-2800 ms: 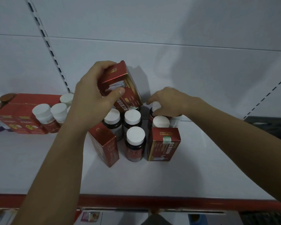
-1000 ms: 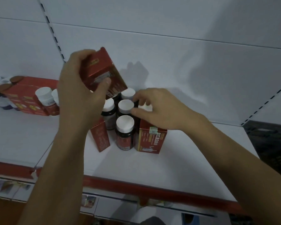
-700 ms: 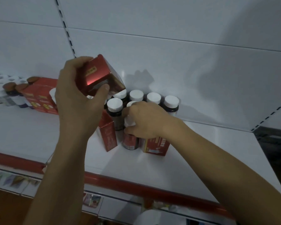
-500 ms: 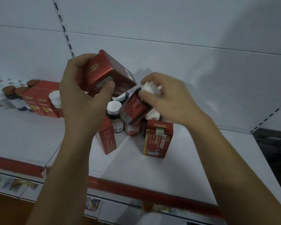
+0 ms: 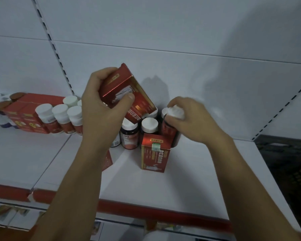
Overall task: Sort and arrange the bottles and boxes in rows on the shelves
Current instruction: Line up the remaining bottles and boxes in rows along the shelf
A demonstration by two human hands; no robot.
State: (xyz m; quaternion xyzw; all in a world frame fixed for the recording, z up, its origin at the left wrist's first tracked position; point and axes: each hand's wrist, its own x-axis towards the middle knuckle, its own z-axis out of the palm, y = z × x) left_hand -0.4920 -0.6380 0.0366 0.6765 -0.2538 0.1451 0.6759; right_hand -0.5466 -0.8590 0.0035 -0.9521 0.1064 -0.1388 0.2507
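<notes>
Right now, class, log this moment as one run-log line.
left hand: holds red box tilted above standing bottles | right hand: grips dark bottle by white cap | upright box: in front, on shelf

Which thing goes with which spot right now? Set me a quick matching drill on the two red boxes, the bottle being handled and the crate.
Things:
1. tilted red box
2. upright red box
3. right-end bottle
4. black crate

Places:
A. free on the shelf, in front of the standing bottles
B. in the left hand, above the standing bottles
C. beyond the shelf's right end
D. cap held by the right hand

Pairs: 1-B, 2-A, 3-D, 4-C
</notes>
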